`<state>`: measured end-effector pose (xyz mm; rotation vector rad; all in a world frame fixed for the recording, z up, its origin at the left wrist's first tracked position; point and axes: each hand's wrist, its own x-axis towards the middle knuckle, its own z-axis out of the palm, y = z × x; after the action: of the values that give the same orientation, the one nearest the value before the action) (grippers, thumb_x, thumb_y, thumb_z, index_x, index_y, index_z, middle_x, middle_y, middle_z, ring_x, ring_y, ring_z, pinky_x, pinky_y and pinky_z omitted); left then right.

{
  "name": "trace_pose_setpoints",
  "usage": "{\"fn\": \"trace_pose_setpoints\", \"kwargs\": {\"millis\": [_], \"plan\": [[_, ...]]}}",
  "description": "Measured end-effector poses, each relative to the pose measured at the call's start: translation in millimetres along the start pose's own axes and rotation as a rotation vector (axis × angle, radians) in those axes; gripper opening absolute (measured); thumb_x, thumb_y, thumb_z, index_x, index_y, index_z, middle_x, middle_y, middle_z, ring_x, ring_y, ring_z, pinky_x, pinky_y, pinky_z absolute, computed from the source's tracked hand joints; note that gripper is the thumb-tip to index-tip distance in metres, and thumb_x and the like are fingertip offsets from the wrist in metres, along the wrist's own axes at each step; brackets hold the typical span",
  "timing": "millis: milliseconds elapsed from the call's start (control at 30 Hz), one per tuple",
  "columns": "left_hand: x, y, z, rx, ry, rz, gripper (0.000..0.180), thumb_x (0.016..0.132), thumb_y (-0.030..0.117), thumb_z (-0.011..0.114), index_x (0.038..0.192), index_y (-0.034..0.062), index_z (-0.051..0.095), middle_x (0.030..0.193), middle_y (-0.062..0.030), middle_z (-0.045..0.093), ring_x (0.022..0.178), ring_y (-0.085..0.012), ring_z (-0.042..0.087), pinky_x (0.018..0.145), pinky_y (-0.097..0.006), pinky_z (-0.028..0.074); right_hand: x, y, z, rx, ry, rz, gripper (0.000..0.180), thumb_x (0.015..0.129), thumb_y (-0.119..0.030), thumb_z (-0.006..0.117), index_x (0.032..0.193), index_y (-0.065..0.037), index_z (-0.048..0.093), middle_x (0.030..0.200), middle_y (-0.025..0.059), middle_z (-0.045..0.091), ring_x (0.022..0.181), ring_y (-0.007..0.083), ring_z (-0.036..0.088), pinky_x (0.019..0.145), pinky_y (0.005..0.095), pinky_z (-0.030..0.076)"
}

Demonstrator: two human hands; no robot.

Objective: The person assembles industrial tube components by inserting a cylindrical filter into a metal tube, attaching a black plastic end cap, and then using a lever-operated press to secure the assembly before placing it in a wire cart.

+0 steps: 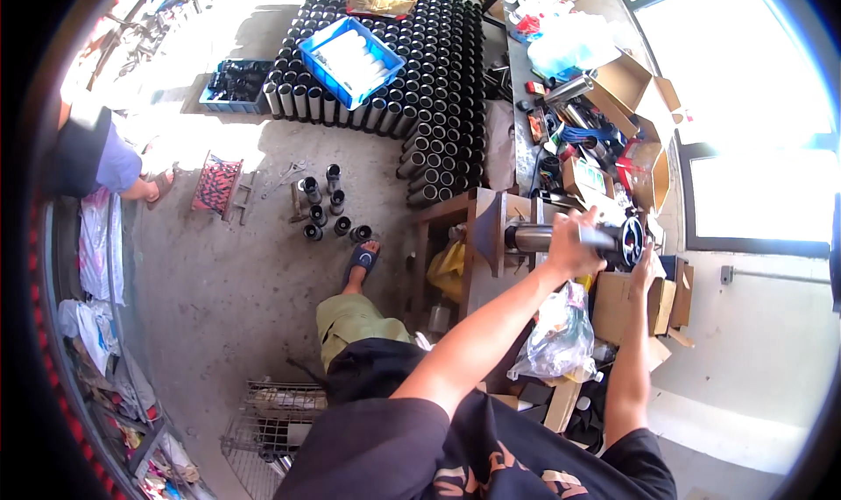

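My left hand (571, 242) is wrapped around a horizontal metal cylinder (529, 235) that lies on a wooden workbench (491, 213). My right hand (644, 266) reaches up under a dark round ring-shaped part (631, 235) at the cylinder's right end and holds it there. A clear plastic bag (561, 338) hangs just below my left forearm. My left leg in olive trousers and a blue slipper (360, 261) shows below the bench.
Rows of black tubes (438, 88) cover the floor at the back, with a blue crate (352, 59) on top. Several loose tubes (326, 207) stand on the concrete. Cardboard boxes (635, 88) and clutter fill the bench. A wire rack (272, 417) sits low left. Another person (96, 154) is at far left.
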<state>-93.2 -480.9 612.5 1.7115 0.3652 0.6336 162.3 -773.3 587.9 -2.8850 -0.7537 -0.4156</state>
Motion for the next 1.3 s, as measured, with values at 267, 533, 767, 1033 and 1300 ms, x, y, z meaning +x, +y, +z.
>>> {"fn": "trace_pose_setpoints", "kwargs": {"millis": [267, 533, 767, 1033, 1300], "plan": [[-4.5, 13.1, 24.8, -0.003, 0.309, -0.096, 0.072, 0.065, 0.01, 0.083, 0.129, 0.0078, 0.05, 0.11, -0.0169, 0.063, 0.107, -0.0417, 0.058, 0.09, -0.051, 0.045, -200.9, -142.1, -167.2, -0.006, -0.124, 0.318, 0.06, 0.104, -0.05, 0.051, 0.078, 0.001, 0.068, 0.074, 0.0256, 0.066, 0.074, 0.0493, 0.063, 0.067, 0.0542, 0.049], [36.7, -0.2, 16.3, -0.019, 0.355, 0.112, 0.05, 0.061, 0.011, 0.085, 0.103, 0.0072, 0.057, 0.082, -0.0191, 0.066, 0.085, -0.0468, 0.065, 0.07, -0.054, 0.05, -104.2, -85.8, -147.4, 0.578, -0.82, 0.021, 0.044, 0.085, -0.034, 0.079, 0.058, -0.006, 0.06, 0.05, -0.0012, 0.054, 0.043, 0.0103, 0.047, 0.043, 0.0316, 0.037], [67.5, -5.2, -2.6, -0.392, -0.189, 0.281, 0.062, 0.06, 0.005, 0.087, 0.117, 0.0002, 0.063, 0.103, -0.0075, 0.071, 0.096, -0.0136, 0.063, 0.09, -0.031, 0.052, -208.9, -178.8, -136.1, 1.548, -0.88, 0.685, 0.046, 0.092, -0.027, 0.07, 0.056, -0.013, 0.044, 0.053, 0.0028, 0.047, 0.045, 0.0132, 0.042, 0.045, 0.0299, 0.03], [148.1, -44.5, -8.1, -0.443, -1.344, 0.121, 0.072, 0.051, 0.013, 0.097, 0.116, 0.0032, 0.067, 0.112, -0.0035, 0.069, 0.104, -0.0127, 0.058, 0.096, -0.032, 0.05, -222.3, -476.6, -67.3, 2.188, -0.319, 0.919, 0.032, 0.093, -0.027, 0.059, 0.069, -0.008, 0.054, 0.061, 0.0039, 0.051, 0.055, 0.0135, 0.05, 0.053, 0.0296, 0.039], [163.9, -25.8, -26.0, -0.116, -1.403, -0.126, 0.062, 0.072, 0.005, 0.09, 0.127, 0.0052, 0.062, 0.12, -0.0075, 0.069, 0.117, -0.0176, 0.062, 0.102, -0.034, 0.05, -146.2, -544.1, 29.1, 1.976, -0.35, 0.757, 0.026, 0.108, -0.024, 0.049, 0.093, -0.007, 0.062, 0.076, -0.0003, 0.058, 0.068, 0.0118, 0.054, 0.06, 0.0286, 0.044]]}}
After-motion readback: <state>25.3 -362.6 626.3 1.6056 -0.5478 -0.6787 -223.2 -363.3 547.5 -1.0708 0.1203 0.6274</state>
